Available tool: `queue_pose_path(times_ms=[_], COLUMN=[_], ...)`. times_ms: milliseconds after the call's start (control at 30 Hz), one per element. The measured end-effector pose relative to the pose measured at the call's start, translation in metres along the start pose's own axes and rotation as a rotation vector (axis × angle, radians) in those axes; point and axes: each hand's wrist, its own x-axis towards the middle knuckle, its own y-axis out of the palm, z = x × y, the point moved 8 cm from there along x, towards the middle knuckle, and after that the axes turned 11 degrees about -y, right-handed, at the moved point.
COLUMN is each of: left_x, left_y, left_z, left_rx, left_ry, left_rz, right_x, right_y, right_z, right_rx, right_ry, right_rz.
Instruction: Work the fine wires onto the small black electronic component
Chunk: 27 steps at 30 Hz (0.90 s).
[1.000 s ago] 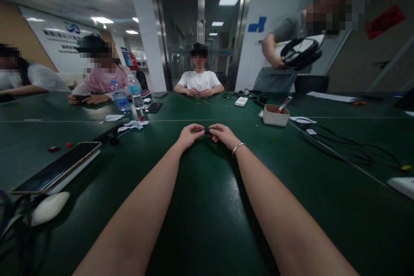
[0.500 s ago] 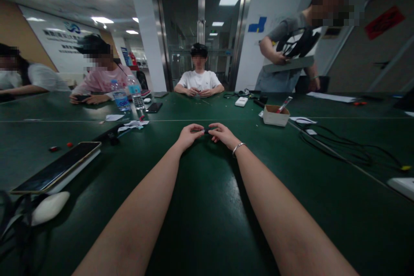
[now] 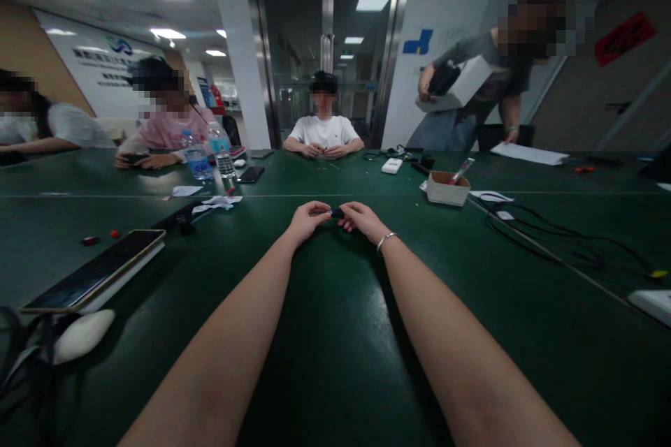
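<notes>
Together, left hand (image 3: 305, 223) and right hand (image 3: 363, 221) clamp fingers on one small black piece (image 3: 337, 213); two clear plastic bottles (image 3: 221, 154) stand far left.

And here the phone (image 3: 99, 269) lies at left beside the cable (image 3: 39, 370), the box (image 3: 448, 188) stands right, the bottles (image 3: 208, 154) farther back, all on the table (image 3: 325, 335).

The table (image 3: 325, 335) is dark green, the small box (image 3: 447, 193) off-white, and the bracelet (image 3: 386, 243) silver.
</notes>
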Motion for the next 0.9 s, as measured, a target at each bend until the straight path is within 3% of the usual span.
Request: queue_pose_path(times_ms=[167, 367, 567, 900], left_x=[-0.0002, -0.003, -0.0019, 0.0005], left_y=[0.0001, 0.0008, 0.0007, 0.001], left_z=[0.0002, -0.0019, -0.0009, 0.0023], left_rx=[-0.007, -0.021, -0.033, -0.049], left_ry=[-0.007, -0.028, -0.024, -0.023], left_rz=[0.001, -0.002, 0.008, 0.025], right_x=[-0.0019, 0.0002, -0.0006, -0.001], right_y=[0.0006, -0.0004, -0.0004, 0.0021], right_z=[0.0061, 0.0011, 0.0059, 0.0038], right_rx=[0.012, -0.021, 0.001, 0.017], right_ry=[-0.048, 0.005, -0.074, -0.009], right_rz=[0.02, -0.005, 0.019, 0.027])
